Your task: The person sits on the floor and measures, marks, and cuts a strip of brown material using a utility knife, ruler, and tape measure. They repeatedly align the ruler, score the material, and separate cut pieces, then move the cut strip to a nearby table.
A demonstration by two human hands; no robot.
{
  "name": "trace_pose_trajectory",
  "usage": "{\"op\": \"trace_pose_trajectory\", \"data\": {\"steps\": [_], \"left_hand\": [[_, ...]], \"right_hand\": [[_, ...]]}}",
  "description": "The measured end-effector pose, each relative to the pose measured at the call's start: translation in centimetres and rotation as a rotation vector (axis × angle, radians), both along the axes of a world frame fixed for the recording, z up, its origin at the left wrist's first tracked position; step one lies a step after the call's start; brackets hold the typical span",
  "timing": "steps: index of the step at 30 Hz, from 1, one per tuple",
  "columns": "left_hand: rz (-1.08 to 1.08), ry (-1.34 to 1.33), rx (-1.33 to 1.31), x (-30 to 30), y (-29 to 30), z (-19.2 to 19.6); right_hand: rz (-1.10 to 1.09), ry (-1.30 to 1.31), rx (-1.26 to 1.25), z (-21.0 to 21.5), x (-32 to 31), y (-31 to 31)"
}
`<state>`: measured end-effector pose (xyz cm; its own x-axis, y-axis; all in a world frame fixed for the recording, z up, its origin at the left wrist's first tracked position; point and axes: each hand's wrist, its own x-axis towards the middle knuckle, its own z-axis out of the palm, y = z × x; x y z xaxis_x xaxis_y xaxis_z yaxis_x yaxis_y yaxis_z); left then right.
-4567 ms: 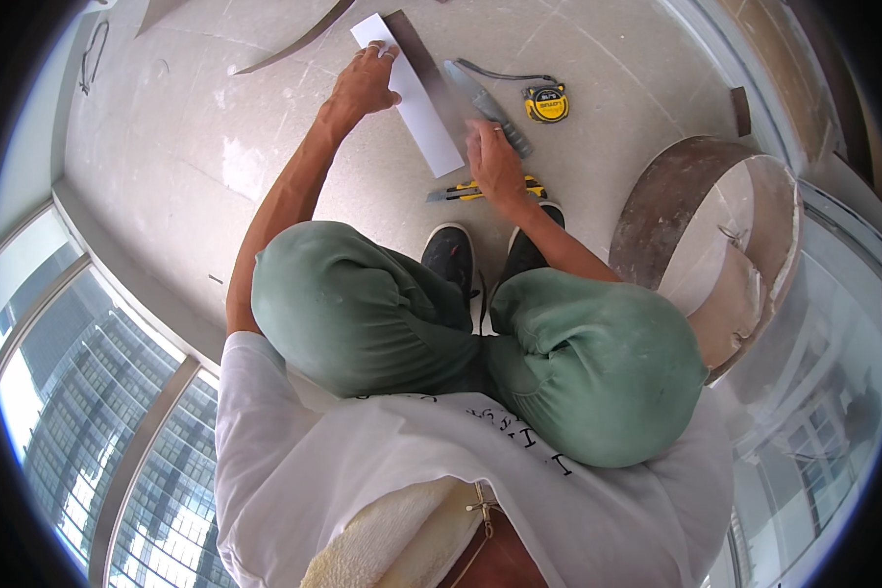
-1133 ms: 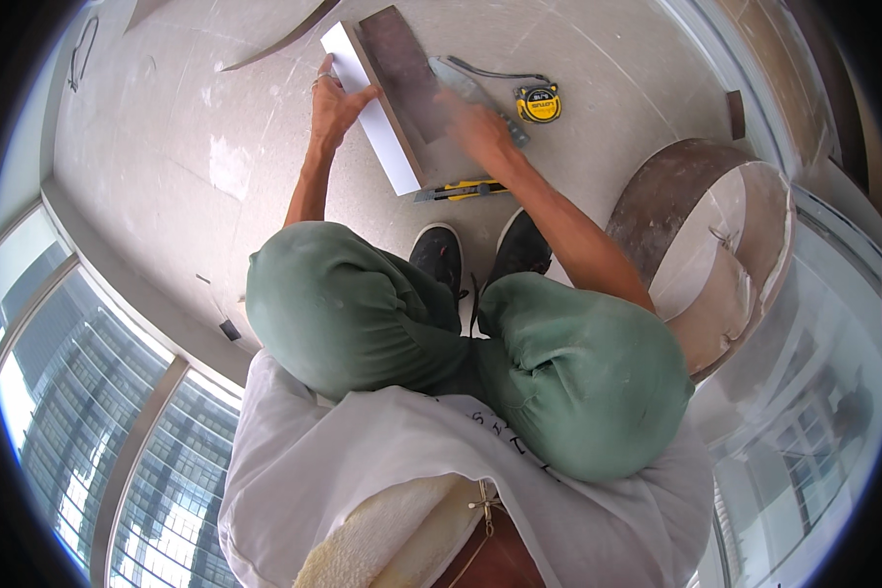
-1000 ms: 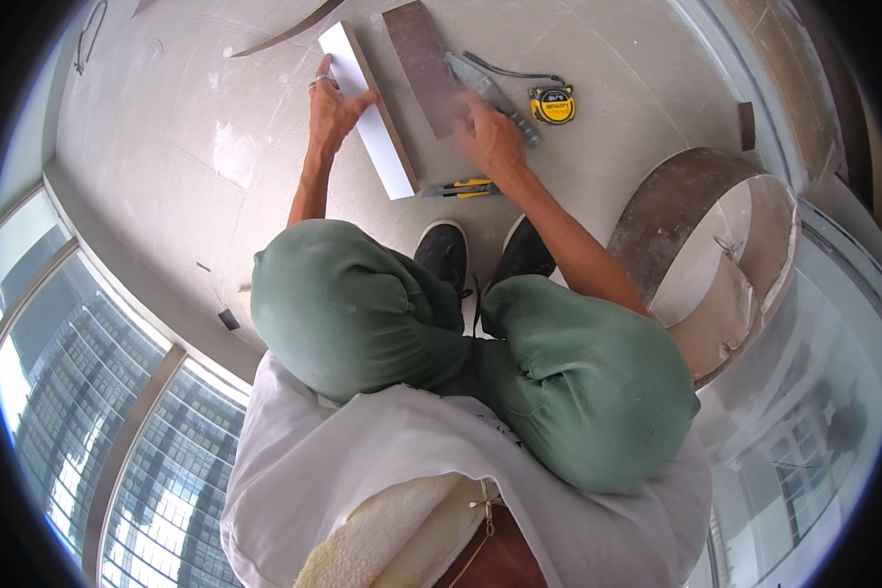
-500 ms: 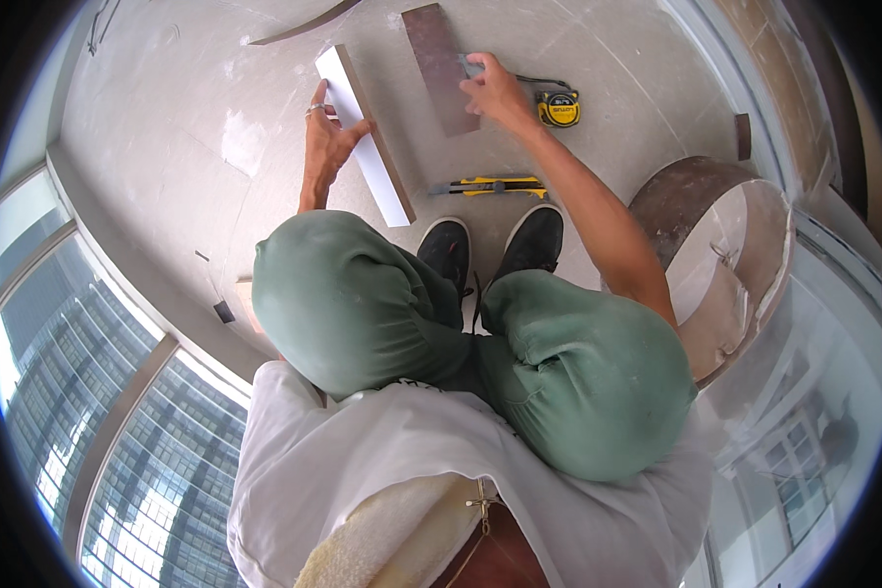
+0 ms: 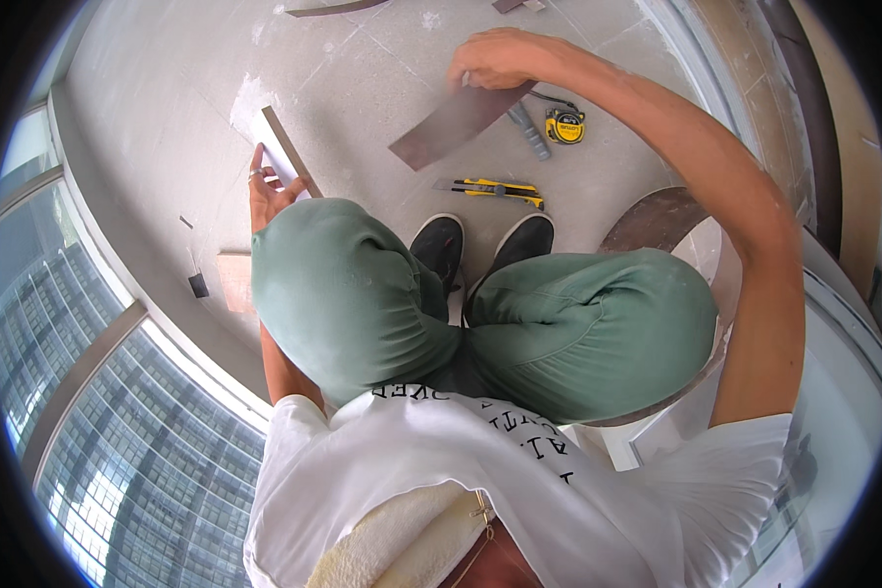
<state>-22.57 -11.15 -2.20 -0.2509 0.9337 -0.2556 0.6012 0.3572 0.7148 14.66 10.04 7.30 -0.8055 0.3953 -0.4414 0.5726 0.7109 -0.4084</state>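
My left hand (image 5: pixel 272 194) is closed around a narrow white board (image 5: pixel 274 155) with a brown edge, beside my left knee, which hides the board's near end. My right hand (image 5: pixel 495 61) grips the far end of a flat dark brown strip (image 5: pixel 451 129), tilted over the floor and smeared by motion. Partly behind the strip lies a grey-handled tool (image 5: pixel 531 135) whose kind I cannot make out. A yellow and black tape measure (image 5: pixel 564 125) sits just right of it. In front of my shoes rests a yellow and black utility knife (image 5: pixel 497 190) with its blade out.
A wide brown coiled strip (image 5: pixel 652 218) stands at the right, partly hidden by my knee. Brown offcuts (image 5: pixel 335 8) lie at the far side. A light wooden piece (image 5: pixel 235 279) and a small dark scrap (image 5: pixel 199 285) are near the left windows (image 5: pixel 98 392).
My right hand has let go of the grey tool and lifted the brown strip off the floor. My left hand has drawn the white board left and nearer, beside my knee.
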Motion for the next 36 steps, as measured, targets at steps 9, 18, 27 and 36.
{"op": "trace_pose_trajectory", "data": {"steps": [9,18,27,36], "left_hand": [[0.177,-0.143,-0.078,2.1,0.7,2.9],[0.138,-0.096,-0.1,2.0,2.3,-0.6],[-0.001,0.101,-0.125,3.5,7.5,-2.2],[-0.047,0.17,-0.069,4.2,7.9,-5.1]], "right_hand": [[0.254,0.29,0.295,-11.3,-14.4,-2.8],[-0.686,0.674,0.028,-14.5,-13.3,-11.6],[-0.807,0.59,-0.047,-15.2,-14.5,-15.3],[-0.817,0.622,-0.14,-17.0,-14.2,-14.7]]}}
